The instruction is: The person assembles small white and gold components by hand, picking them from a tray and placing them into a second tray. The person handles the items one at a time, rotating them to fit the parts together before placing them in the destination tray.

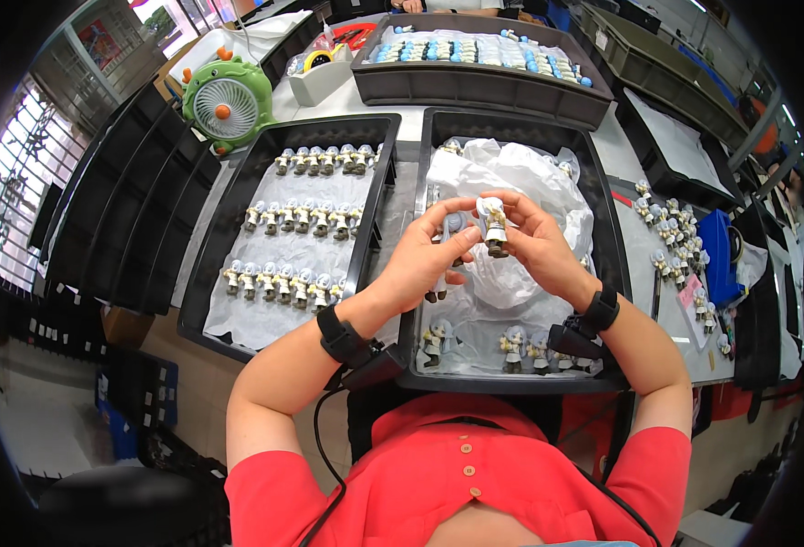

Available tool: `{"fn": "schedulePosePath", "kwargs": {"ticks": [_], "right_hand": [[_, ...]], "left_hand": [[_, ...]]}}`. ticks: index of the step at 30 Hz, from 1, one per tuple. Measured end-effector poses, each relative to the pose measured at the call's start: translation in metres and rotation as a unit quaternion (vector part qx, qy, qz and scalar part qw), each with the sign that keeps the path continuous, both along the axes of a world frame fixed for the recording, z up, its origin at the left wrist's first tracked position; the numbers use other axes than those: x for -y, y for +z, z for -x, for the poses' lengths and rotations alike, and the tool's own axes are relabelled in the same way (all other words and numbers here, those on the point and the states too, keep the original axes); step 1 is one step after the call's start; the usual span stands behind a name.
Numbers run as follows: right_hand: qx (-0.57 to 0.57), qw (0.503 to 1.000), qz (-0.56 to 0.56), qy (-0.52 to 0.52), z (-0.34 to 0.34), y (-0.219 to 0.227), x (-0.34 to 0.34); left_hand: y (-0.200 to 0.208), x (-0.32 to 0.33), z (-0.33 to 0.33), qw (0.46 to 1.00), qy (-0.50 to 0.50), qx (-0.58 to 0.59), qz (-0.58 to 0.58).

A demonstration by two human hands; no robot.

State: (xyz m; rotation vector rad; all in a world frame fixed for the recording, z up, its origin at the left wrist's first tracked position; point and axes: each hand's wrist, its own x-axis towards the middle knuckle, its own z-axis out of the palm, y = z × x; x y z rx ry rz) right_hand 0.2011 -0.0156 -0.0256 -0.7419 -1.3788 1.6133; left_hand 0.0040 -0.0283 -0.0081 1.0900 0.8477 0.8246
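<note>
A small white-haired figurine (pixel 493 223) in pale clothes with dark boots stands upright between my hands above the right tray. My right hand (pixel 546 244) grips it with thumb and fingers from the right side. The thumb and forefinger of my left hand (pixel 420 258) are closed toward it at its left side. A second grey-haired figurine (pixel 454 226) shows within the curve of my left hand; whether that hand holds it or it lies behind cannot be told. Below my hands, the black right tray (pixel 613 310) holds crumpled white tissue (pixel 520 283) and several figurines (pixel 513 346) near its front edge.
Left of it, a black tray (pixel 379 196) has three rows of figurines on white paper. A large grey crate (pixel 493 100) with blue-and-white pieces stands behind. A green fan (pixel 224 105) and tape dispenser (pixel 320 80) are at back left. More figurines (pixel 671 232) and a blue bin (pixel 719 255) lie right.
</note>
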Motion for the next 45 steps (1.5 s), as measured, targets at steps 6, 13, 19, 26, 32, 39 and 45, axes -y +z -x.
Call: {"fn": "schedulePosePath", "kwargs": {"ticks": [6,13,19,26,32,39,45], "right_hand": [[0.007,1.000,-0.012,0.005,0.001,0.005,0.003],[0.004,1.000,0.002,-0.008,0.003,0.009,0.004],[0.039,0.994,-0.098,-0.039,0.004,0.005,0.006],[0.041,0.994,-0.087,-0.059,-0.001,0.007,0.004],[0.018,0.997,-0.060,-0.055,-0.001,0.007,0.002],[0.000,0.998,-0.023,-0.057,-0.003,0.006,0.001],[0.022,0.987,-0.117,-0.106,0.005,0.010,0.012]], "left_hand": [[0.002,0.002,-0.001,0.993,0.020,-0.062,-0.100],[0.004,0.002,0.000,0.985,0.038,-0.100,-0.137],[0.007,0.004,0.001,0.972,0.050,-0.141,-0.182],[0.007,0.003,-0.002,0.977,0.052,-0.123,-0.165],[0.004,0.001,-0.001,0.979,0.051,-0.111,-0.161],[0.002,0.000,0.000,0.986,0.052,-0.108,-0.119],[-0.004,-0.001,0.000,0.999,0.015,-0.036,-0.008]]}}
